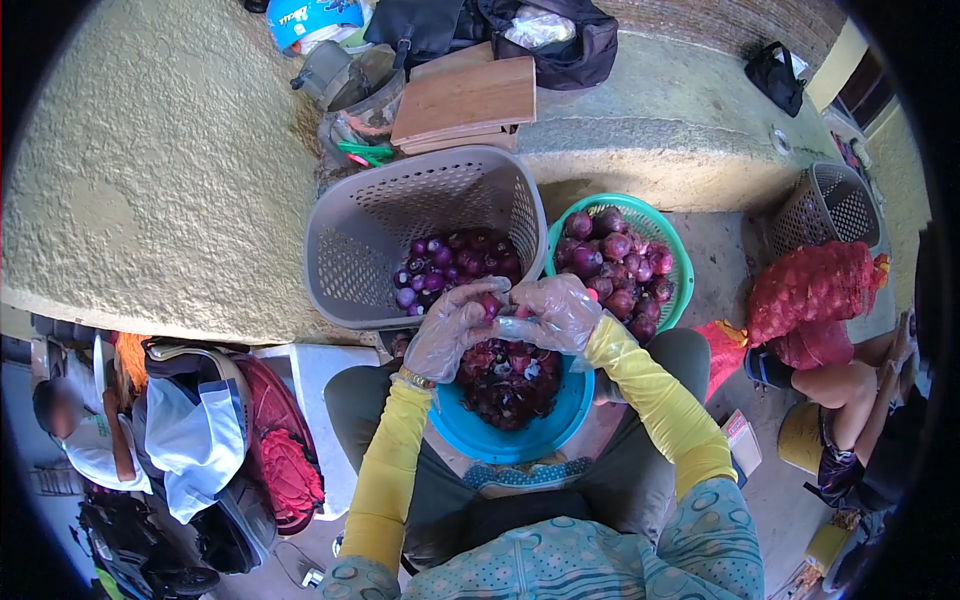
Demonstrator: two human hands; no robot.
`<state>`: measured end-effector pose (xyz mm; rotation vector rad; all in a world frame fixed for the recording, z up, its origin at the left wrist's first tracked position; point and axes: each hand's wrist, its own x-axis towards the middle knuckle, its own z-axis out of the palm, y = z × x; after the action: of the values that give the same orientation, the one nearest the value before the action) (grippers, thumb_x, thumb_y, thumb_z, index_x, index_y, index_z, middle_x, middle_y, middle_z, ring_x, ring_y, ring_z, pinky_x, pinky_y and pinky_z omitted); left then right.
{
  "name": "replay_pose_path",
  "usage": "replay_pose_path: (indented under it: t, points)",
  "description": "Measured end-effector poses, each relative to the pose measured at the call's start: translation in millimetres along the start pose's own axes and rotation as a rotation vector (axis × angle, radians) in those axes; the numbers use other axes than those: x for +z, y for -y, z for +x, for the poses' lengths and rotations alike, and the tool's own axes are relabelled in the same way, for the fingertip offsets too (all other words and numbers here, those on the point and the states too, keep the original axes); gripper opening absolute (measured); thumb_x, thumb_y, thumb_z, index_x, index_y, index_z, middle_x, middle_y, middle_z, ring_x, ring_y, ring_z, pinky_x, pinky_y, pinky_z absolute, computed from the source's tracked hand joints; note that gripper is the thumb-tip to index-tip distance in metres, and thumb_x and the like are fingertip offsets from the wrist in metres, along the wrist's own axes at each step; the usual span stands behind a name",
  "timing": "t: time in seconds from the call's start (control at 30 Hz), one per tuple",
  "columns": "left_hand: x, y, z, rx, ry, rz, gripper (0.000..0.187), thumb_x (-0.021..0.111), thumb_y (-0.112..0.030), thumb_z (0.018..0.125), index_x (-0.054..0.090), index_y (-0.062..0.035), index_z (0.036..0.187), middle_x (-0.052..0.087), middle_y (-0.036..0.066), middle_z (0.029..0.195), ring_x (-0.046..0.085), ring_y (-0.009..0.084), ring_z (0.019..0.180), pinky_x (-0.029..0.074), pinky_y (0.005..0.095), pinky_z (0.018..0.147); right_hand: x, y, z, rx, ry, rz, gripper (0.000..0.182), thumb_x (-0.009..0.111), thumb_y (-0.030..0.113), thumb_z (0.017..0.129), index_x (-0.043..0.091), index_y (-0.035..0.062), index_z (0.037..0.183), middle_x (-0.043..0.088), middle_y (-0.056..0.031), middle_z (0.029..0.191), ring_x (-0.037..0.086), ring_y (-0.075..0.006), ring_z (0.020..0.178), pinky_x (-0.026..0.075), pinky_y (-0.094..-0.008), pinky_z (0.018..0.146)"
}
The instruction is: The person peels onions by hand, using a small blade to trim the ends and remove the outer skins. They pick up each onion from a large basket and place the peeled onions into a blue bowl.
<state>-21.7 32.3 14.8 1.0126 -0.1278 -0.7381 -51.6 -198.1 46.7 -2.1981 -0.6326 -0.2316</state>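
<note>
Both hands wear clear plastic gloves and meet above a blue basin (455, 430). My left hand (443, 335) is closed around a red onion (488, 305). Close against that onion, my right hand (556, 314) has its fingers curled in a grip; what it holds is hidden. Dark onion skins and scraps (510, 385) lie in the basin between my knees. Beyond my left hand stands a tall grey perforated basket (345, 255) with shiny peeled purple onions (440, 265) at its bottom. A green round basket (682, 250) beyond my right hand holds unpeeled red onions (620, 262).
Red mesh sacks of onions (815, 290) lie at right beside a seated person's bare legs (850, 395). Another grey basket (845, 205) is behind them. Wooden boards (465, 100) and bags (560, 45) rest on the ledge ahead. At left are another person (95, 440) and piled bags (270, 430).
</note>
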Motion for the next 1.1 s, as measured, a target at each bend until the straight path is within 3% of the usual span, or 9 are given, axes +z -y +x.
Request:
replay_pose_path:
  t: [0.37, 0.47, 0.53, 0.8, 1.1]
  points:
    - [1, -2, 4, 0.057, 0.055, -0.138, 0.056, 0.067, -0.028, 0.1, 0.048, 0.0021, 0.144, 0.057, 0.016, 0.139, 0.058, 0.0284, 0.131, 0.054, 0.0414, 0.107, 1, 0, -2, -0.071, 0.14, -0.06, 0.044, 0.079, 0.048, 0.085, 0.068, 0.0051, 0.084, 0.067, -0.014, 0.07, 0.07, -0.0347, 0.066, 0.053, -0.0434, 0.059]
    - [1, -2, 3, 0.052, 0.049, -0.145, 0.05, 0.064, -0.023, 0.101, 0.051, 0.0013, 0.143, 0.058, 0.013, 0.141, 0.06, 0.024, 0.127, 0.052, 0.0424, 0.108, 4, -4, -3, 0.007, 0.113, 0.007, 0.046, 0.079, 0.05, 0.084, 0.068, 0.0046, 0.086, 0.067, -0.0144, 0.07, 0.07, -0.0345, 0.067, 0.054, -0.0425, 0.059]
    - [4, -5, 2, 0.048, 0.064, -0.148, 0.051, 0.064, -0.023, 0.101, 0.05, 0.0011, 0.144, 0.057, 0.013, 0.143, 0.06, 0.024, 0.128, 0.052, 0.0418, 0.108, 8, -4, -3, 0.074, -0.038, -0.009, 0.049, 0.081, 0.051, 0.082, 0.066, 0.0041, 0.085, 0.067, -0.015, 0.07, 0.07, -0.0353, 0.066, 0.054, -0.0424, 0.059]
    - [0, -4, 0, 0.006, 0.085, -0.151, 0.053, 0.063, -0.025, 0.102, 0.05, 0.0003, 0.146, 0.054, 0.013, 0.148, 0.057, 0.0235, 0.133, 0.054, 0.0389, 0.104, -1, 3, 1, 0.13, -0.003, 0.007, 0.051, 0.082, 0.051, 0.081, 0.065, 0.0035, 0.085, 0.066, -0.016, 0.07, 0.069, -0.0381, 0.065, 0.054, -0.0428, 0.058]
    - [-11, 9, 2, 0.017, 0.079, -0.148, 0.043, 0.068, -0.021, 0.1, 0.057, -0.0041, 0.138, 0.056, 0.01, 0.144, 0.057, 0.0218, 0.131, 0.058, 0.0385, 0.101, 1, 2, 1, 0.111, 0.014, 0.006, 0.048, 0.081, 0.048, 0.084, 0.063, 0.0035, 0.087, 0.066, -0.0158, 0.07, 0.069, -0.0392, 0.066, 0.053, -0.0434, 0.057]
